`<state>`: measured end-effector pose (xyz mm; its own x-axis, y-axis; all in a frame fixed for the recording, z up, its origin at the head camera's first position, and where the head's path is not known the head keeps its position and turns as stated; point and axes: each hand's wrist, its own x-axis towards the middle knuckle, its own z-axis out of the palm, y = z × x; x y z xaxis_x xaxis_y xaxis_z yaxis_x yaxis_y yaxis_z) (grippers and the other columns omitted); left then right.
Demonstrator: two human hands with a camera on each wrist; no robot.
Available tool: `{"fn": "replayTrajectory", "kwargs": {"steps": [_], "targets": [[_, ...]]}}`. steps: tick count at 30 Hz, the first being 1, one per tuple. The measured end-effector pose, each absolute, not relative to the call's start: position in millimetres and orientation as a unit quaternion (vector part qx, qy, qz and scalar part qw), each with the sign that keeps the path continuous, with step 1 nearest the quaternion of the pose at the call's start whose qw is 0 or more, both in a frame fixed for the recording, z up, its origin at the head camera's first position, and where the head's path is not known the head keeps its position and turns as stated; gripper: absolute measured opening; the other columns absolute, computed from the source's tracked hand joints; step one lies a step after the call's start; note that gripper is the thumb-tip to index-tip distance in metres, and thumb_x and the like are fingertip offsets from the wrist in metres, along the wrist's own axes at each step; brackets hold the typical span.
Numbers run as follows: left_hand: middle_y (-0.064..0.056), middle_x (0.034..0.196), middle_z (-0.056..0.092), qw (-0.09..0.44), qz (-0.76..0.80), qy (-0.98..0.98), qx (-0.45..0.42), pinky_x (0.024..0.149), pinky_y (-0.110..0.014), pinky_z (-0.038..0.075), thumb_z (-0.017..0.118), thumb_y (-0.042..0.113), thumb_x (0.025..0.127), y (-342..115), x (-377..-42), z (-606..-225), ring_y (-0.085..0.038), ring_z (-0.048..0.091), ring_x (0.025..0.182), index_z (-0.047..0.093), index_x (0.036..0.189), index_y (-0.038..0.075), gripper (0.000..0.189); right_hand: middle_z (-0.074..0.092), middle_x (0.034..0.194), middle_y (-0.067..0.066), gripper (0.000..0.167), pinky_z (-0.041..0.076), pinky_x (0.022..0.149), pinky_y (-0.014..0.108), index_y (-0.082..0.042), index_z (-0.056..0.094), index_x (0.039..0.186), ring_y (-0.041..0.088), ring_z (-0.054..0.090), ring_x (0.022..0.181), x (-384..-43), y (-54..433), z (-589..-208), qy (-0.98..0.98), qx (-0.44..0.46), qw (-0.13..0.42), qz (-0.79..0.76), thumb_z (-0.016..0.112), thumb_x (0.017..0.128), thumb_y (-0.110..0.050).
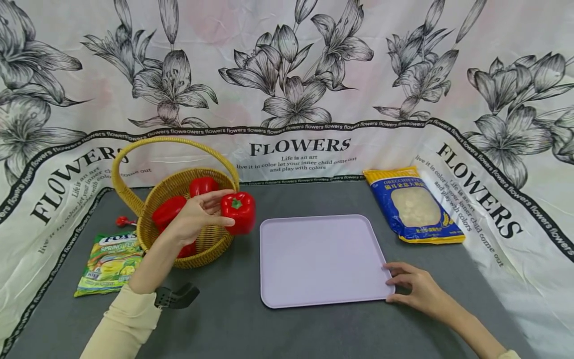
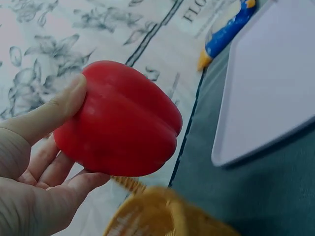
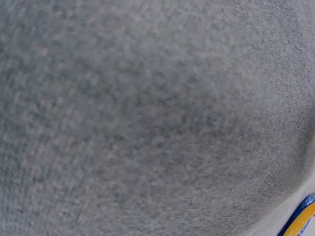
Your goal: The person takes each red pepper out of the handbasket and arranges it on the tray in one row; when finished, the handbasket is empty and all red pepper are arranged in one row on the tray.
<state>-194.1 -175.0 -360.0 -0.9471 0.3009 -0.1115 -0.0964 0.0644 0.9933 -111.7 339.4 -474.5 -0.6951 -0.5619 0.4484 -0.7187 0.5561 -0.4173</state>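
Note:
A glossy red bell pepper [image 1: 238, 213] with a green stem is gripped between the thumb and fingers of my left hand [image 1: 194, 218]. It is held up at the right rim of the yellow wicker basket [image 1: 215, 253]. In the left wrist view the thumb lies on one side of the pepper [image 2: 118, 120] and fingers support it underneath. Other red peppers [image 1: 203, 186] lie inside the basket, partly hidden by my arm. My right hand [image 1: 417, 288] touches the right edge of the pale lilac tray [image 1: 318, 262], fingertips and thumb apart along the rim. The right wrist view does not show this hand.
A blue and yellow orecchiette bag [image 1: 414, 204] lies behind the tray to the right. Left of the basket are a green candy bag [image 1: 111, 262] and a small red item [image 1: 124, 221]. Grey cloth [image 1: 233, 319] covers the table; a flower-printed curtain [image 1: 296, 99] stands behind.

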Motion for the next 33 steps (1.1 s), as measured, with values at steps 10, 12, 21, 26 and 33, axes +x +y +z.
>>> {"fn": "replayTrajectory", "kwargs": {"steps": [10,12,21,26,33], "targets": [[-0.022,0.133,0.054,0.147,0.681,0.707,0.117,0.090,-0.038,0.052,0.069,-0.008,0.080,-118.6,-205.7,-372.6,-0.034,0.055,0.117,0.049,0.136,-0.002,0.060,0.065,0.105,0.011,0.031,0.043,0.078,0.003,-0.008,0.074,0.078,0.019,0.064,0.084,-116.6,336.8,-475.0,-0.882,0.353,0.142,0.277,0.092,0.052,-0.014],[-0.021,0.132,0.055,0.144,0.679,0.710,0.119,0.092,-0.039,0.051,0.071,-0.007,0.079,-106.9,-209.3,-377.9,-0.035,0.054,0.119,0.051,0.135,-0.001,0.060,0.065,0.105,0.010,0.031,0.043,0.077,0.003,-0.009,0.074,0.077,0.020,0.064,0.085,-117.1,335.7,-474.8,-0.886,0.344,0.136,0.278,0.092,0.052,-0.014],[-0.018,0.133,0.056,0.137,0.684,0.709,0.107,0.095,-0.038,0.048,0.075,-0.006,0.077,-69.6,-229.4,-408.5,-0.033,0.054,0.122,0.054,0.133,0.000,0.059,0.065,0.105,0.011,0.029,0.044,0.077,0.004,-0.011,0.075,0.077,0.019,0.063,0.085,-117.8,332.6,-474.5,-0.889,0.335,0.126,0.287,0.092,0.054,-0.014],[-0.018,0.131,0.057,0.134,0.691,0.700,0.120,0.096,-0.037,0.048,0.074,-0.007,0.078,-54.2,-242.6,-418.5,-0.032,0.054,0.121,0.055,0.132,-0.001,0.058,0.065,0.106,0.011,0.029,0.042,0.079,0.003,-0.011,0.074,0.077,0.020,0.062,0.085,-117.3,334.3,-474.7,-0.888,0.334,0.125,0.289,0.092,0.054,-0.014],[-0.016,0.132,0.057,0.145,0.698,0.686,0.144,0.096,-0.036,0.049,0.075,-0.008,0.076,-24.5,-258.3,-433.2,-0.030,0.056,0.119,0.056,0.131,0.000,0.059,0.065,0.106,0.012,0.030,0.045,0.077,0.003,-0.009,0.074,0.078,0.021,0.062,0.086,-117.3,337.6,-477.4,-0.884,0.334,0.119,0.305,0.092,0.054,-0.011]]}}
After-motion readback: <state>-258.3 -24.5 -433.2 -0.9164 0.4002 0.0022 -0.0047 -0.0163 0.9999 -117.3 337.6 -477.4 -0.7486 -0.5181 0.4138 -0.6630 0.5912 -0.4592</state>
